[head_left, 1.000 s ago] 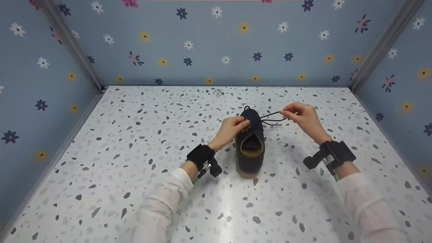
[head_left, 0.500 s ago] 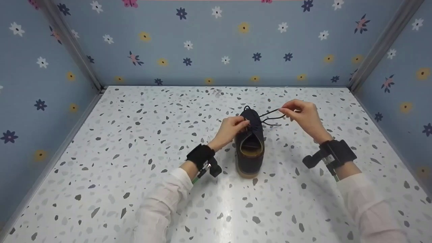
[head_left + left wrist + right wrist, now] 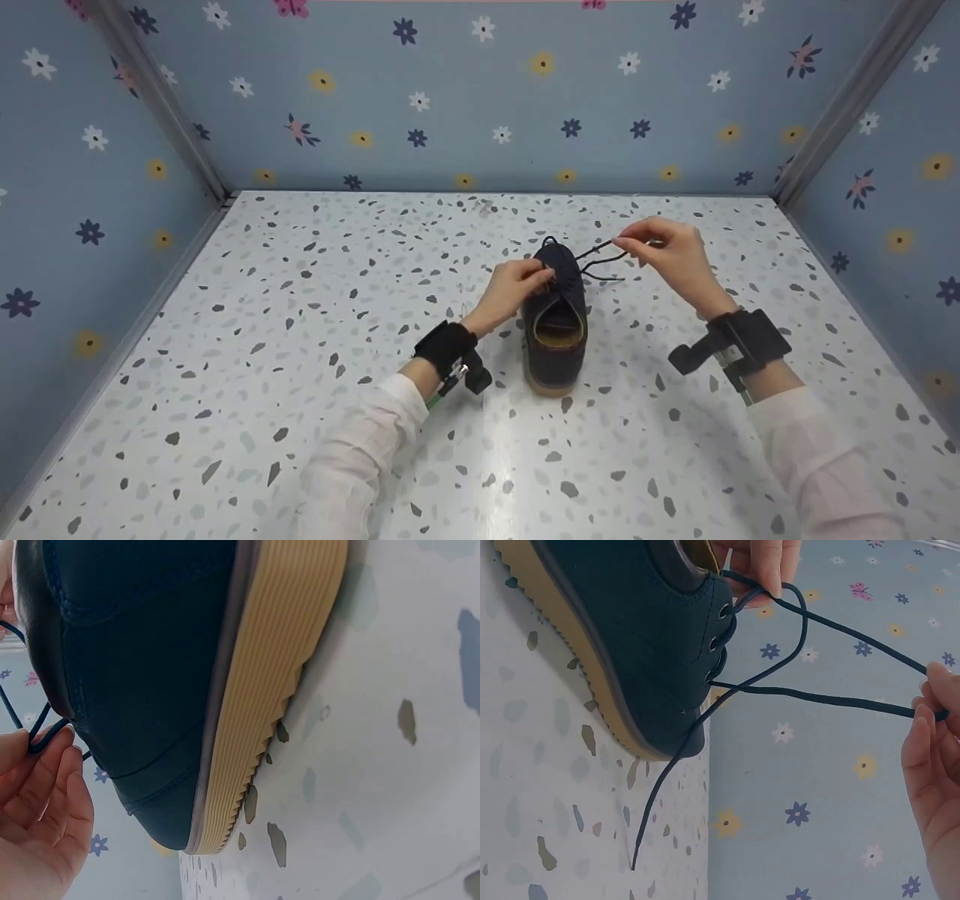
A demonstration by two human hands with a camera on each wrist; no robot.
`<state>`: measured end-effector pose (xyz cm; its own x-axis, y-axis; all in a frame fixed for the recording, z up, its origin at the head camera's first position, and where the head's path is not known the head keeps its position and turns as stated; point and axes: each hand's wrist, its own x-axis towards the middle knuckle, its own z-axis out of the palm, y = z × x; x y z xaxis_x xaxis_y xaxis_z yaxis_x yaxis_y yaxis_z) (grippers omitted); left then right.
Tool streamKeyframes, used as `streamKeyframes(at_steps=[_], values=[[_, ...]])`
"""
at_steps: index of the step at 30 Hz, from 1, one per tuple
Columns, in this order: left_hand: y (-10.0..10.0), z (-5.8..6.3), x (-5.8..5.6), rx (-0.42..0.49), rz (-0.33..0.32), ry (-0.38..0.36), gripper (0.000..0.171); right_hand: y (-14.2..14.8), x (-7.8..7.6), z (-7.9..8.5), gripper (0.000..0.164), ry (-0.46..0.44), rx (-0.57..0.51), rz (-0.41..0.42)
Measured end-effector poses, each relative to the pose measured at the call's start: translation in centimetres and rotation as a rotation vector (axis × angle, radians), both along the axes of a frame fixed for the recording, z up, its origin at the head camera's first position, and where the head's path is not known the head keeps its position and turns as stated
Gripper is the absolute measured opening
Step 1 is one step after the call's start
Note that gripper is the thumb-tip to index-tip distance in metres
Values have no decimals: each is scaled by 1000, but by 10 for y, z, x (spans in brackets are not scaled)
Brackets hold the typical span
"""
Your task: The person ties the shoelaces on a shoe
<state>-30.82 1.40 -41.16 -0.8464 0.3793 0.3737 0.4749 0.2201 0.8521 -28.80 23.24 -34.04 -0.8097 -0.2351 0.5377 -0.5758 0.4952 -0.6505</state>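
A dark navy shoe (image 3: 556,364) with a tan ridged sole (image 3: 262,652) stands on the speckled table, toe pointing away from me. My left hand (image 3: 514,289) is at the shoe's lacing, pinching a dark shoelace (image 3: 51,736) between thumb and fingers. To the right of the shoe, my right hand (image 3: 667,251) pinches a length of shoelace (image 3: 817,697) drawn out from the eyelets. A loose lace end (image 3: 660,784) hangs down past the shoe's side in the right wrist view. One lace loop (image 3: 550,239) shows beyond the toe.
The speckled white table (image 3: 262,360) reaches to a blue flowered back panel (image 3: 480,97). Flowered side panels (image 3: 67,187) stand at left and right, joined by grey corner posts (image 3: 161,97). A black wrist camera mount (image 3: 742,345) sits on each wrist.
My right hand has moved slightly up and to the left, toward the shoe, still holding the shoelace. The left hand and the shoe stay about where they were.
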Motion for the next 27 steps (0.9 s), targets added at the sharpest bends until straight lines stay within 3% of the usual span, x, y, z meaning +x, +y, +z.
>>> streamKeyframes(at_steps=[11,21,27], values=[[0,2,1,10,-2,34,21,-2,3,11,9,34,68,-9],[2,-1,-1,5,17,32,22,5,14,19,11,-130,106,-20],[2,-1,-1,20,33,35,22,-1,23,31,15,-259,-26,68]])
